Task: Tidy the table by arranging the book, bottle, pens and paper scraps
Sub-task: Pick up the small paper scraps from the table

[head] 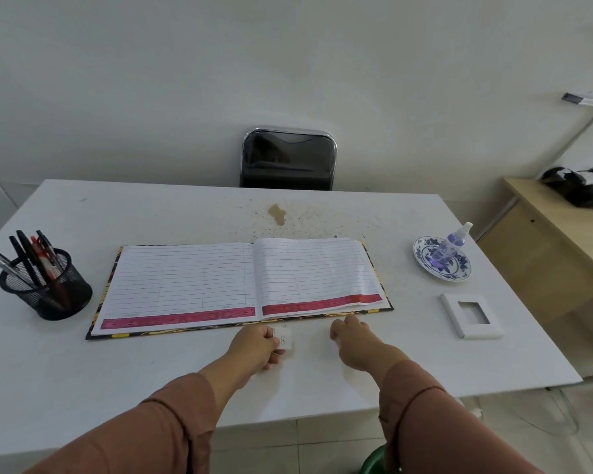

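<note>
A large lined ledger book (240, 285) lies open in the middle of the white table (117, 364). Just in front of its near edge, my left hand (257, 347) pinches a small white paper scrap (284, 339) marked with an 8. My right hand (351, 336) rests beside it with fingers curled at the book's front edge; whether it holds anything cannot be seen. Several pens (31, 258) stand in a black mesh cup (47, 289) at the left. A small purple spray bottle (451, 246) stands on a blue-patterned plate (425, 258) at the right.
A white rectangular switch-plate frame (471, 316) lies on the table at the right. A brown stain (277, 213) marks the far middle. A black chair (288, 159) stands behind the table. A wooden desk (545, 241) with a black bag (582, 186) is at the right.
</note>
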